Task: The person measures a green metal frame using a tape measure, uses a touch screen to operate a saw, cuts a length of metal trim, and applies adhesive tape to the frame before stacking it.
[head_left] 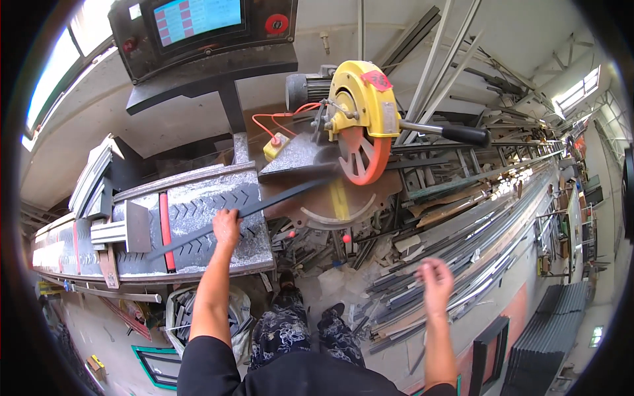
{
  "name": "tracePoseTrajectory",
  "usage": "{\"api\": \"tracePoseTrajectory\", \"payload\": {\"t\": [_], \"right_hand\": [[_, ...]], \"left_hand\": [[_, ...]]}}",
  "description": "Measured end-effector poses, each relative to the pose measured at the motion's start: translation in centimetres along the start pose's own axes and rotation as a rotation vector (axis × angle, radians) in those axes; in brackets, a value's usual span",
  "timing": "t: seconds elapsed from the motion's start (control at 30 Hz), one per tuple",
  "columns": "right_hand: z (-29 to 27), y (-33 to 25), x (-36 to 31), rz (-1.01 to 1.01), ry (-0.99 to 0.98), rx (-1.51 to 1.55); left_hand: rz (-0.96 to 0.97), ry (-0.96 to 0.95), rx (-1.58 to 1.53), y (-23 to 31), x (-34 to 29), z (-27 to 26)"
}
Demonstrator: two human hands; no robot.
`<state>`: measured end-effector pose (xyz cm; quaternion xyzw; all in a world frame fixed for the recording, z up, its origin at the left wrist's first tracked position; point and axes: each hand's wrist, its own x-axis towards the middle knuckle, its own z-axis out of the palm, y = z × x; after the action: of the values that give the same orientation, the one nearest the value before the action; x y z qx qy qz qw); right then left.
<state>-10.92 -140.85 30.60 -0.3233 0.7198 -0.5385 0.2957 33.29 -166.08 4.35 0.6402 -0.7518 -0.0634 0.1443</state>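
Observation:
My left hand (226, 226) is closed round a long, thin dark grey profile strip (284, 196). The strip slants across the table of a cut-off saw. One end lies over the grey worktable (218, 191); its far end reaches to the saw's turntable, beside the orange blade guard (367, 162). Above that stands the yellow saw head (360, 92), its black-gripped handle (465, 136) pointing right. My right hand (436, 284) hangs in the air at the right, away from the saw, fingers loosely curled with nothing visible in them.
A control panel with a lit screen (198, 18) and a red button stands above the worktable. Cut profiles (98, 181) are stacked at its left. Long metal profiles (456, 257) cover the floor at right. A white sack of offcuts (236, 307) sits below the table.

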Motion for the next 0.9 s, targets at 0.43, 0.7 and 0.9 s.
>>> {"api": "tracePoseTrajectory", "payload": {"t": [0.43, 0.7, 0.9], "right_hand": [[12.0, -28.8, 17.6, -0.411, -0.281, -1.45], [12.2, -28.3, 18.1, -0.085, -0.457, -1.179], [10.0, -24.8, 16.5, -0.365, -0.395, -1.296]], "left_hand": [[-0.057, -0.085, 0.056, -3.9, 8.1, 3.2], [0.066, -0.009, -0.058, 3.6, 10.1, 6.8], [0.042, 0.096, -0.055, 4.2, 11.1, 6.9]]}}
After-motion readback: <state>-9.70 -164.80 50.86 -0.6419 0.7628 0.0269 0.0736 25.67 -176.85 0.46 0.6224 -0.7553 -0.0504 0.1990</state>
